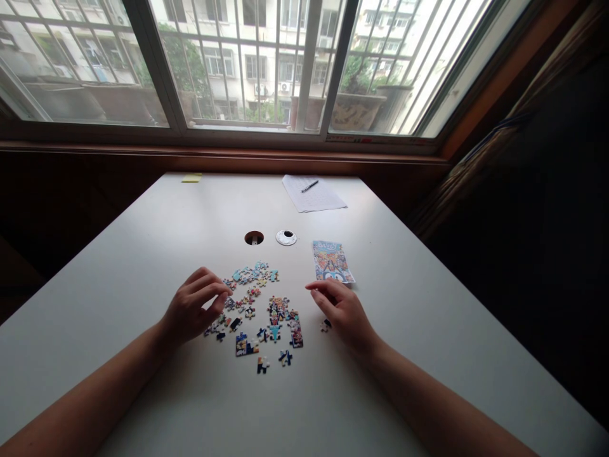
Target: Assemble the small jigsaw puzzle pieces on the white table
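Loose jigsaw puzzle pieces (250, 311) lie scattered in the middle of the white table. My left hand (193, 308) hovers at the left edge of the pile, fingers loosely curled, the thumb apart from the index finger and nothing visible between them. On the other side, my right hand (345, 314) is held with its fingers bent toward the pieces and no piece showing in it. A joined puzzle section (295, 327) lies between the hands. One single piece (325, 325) sits beside my right hand. The puzzle picture sheet (332, 259) lies just beyond my right fingertips.
Farther back on the white table (190, 222) are a round cable hole (254, 238) and its silver cover (286, 238). Paper sheets (316, 198) with a pen (310, 186) lie near the far edge. Yellow sticky notes (192, 178) are at the far left. A barred window stands behind.
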Demonstrator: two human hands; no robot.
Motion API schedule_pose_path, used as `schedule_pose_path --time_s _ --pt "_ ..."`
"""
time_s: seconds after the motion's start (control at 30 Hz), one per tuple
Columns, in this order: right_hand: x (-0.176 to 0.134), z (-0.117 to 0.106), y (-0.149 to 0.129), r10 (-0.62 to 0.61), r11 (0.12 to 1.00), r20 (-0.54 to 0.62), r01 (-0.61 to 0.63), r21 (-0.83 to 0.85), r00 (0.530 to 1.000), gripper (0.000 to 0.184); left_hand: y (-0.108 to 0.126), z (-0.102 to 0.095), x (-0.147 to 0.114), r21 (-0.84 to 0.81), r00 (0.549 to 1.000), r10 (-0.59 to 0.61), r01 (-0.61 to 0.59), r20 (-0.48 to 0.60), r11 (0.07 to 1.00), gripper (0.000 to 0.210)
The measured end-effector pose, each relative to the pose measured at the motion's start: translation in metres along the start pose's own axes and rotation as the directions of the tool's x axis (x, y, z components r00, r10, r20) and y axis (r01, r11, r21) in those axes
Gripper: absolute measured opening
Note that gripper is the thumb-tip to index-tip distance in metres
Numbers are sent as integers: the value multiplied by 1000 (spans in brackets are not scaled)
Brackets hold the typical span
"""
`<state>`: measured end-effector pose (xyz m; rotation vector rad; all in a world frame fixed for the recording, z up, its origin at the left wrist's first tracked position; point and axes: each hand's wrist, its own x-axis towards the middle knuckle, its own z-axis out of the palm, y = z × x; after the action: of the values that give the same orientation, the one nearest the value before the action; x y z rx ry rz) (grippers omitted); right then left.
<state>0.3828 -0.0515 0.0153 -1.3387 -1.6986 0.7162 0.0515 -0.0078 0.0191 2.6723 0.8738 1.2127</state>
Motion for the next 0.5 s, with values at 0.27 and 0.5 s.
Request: schedule_pose_path --time_s 0.27,0.5 --pt "0 1 1 -10 1000 -5 10 0 1000 21 16 0 -1 -53 946 187 -179 266 982 42" --pt "0 1 2 -10 1000 -9 10 1 1000 21 33 1 7 -97 861 256 -238 440 967 49"
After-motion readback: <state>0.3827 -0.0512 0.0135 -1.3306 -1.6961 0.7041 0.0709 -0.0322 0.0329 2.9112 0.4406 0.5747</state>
